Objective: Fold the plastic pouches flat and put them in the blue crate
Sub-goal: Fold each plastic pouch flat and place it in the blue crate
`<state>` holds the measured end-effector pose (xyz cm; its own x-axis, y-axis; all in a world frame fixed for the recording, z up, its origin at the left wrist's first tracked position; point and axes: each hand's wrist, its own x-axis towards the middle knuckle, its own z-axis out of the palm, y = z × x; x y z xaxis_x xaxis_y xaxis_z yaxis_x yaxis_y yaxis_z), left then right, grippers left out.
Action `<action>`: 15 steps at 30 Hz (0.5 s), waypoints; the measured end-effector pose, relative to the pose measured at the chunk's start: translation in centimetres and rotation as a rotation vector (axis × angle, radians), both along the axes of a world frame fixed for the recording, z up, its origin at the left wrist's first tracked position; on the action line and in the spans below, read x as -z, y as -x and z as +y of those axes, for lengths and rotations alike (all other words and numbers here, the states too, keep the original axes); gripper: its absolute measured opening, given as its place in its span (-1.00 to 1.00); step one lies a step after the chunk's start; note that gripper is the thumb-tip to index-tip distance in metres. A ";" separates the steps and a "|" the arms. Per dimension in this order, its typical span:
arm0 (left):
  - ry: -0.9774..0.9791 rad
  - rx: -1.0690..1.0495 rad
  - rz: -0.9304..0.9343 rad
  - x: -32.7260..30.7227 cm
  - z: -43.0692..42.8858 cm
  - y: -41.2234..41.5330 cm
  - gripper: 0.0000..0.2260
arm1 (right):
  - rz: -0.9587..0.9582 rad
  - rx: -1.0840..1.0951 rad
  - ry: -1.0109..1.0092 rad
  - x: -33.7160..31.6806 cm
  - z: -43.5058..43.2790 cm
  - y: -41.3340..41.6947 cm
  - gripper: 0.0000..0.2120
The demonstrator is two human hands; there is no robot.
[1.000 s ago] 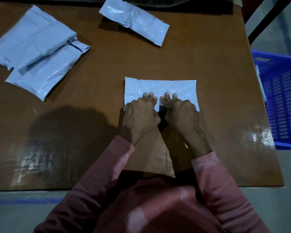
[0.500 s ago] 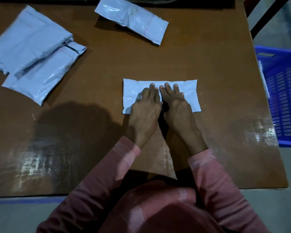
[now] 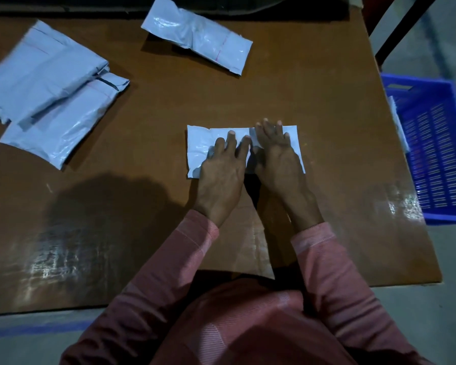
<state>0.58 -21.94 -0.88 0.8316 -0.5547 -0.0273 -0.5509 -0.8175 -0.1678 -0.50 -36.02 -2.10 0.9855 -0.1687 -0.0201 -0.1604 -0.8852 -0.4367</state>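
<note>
A folded pale plastic pouch (image 3: pixel 199 143) lies flat in the middle of the brown table (image 3: pixel 313 88). My left hand (image 3: pixel 223 167) presses on its left half with fingers straight and spread. My right hand (image 3: pixel 277 154) presses flat on its right half, fingertips at the pouch's far edge. Both hands cover much of the pouch. The blue crate (image 3: pixel 437 151) stands off the table's right edge, with a pale pouch edge (image 3: pixel 398 122) showing against its near wall.
Two unfolded pouches (image 3: pixel 45 93) lie overlapped at the table's far left. Another pouch (image 3: pixel 198 32) lies at the far edge, centre. A dark chair leg (image 3: pixel 403 27) crosses the upper right corner. My pink sleeves (image 3: pixel 321 259) reach over the near table edge.
Both hands have slid forward over the pouch from its near edge, fingers straightening. The right hand has moved further right and up to the far edge.
</note>
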 end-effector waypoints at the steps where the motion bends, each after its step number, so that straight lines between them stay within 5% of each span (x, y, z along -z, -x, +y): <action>1: 0.001 0.002 0.005 0.0 -0.1 0.0 -0.36 | -0.003 0.020 0.005 0.6 0.0 0.1 -0.49; 11: -0.038 -0.027 -0.018 0.4 -0.4 -0.3 -0.39 | 0.067 0.019 -0.012 1.3 -0.8 -0.2 -0.49; 15: -0.051 -0.034 -0.017 0.5 -0.3 -0.2 -0.37 | -0.089 0.085 0.063 0.8 -1.1 -1.3 -0.49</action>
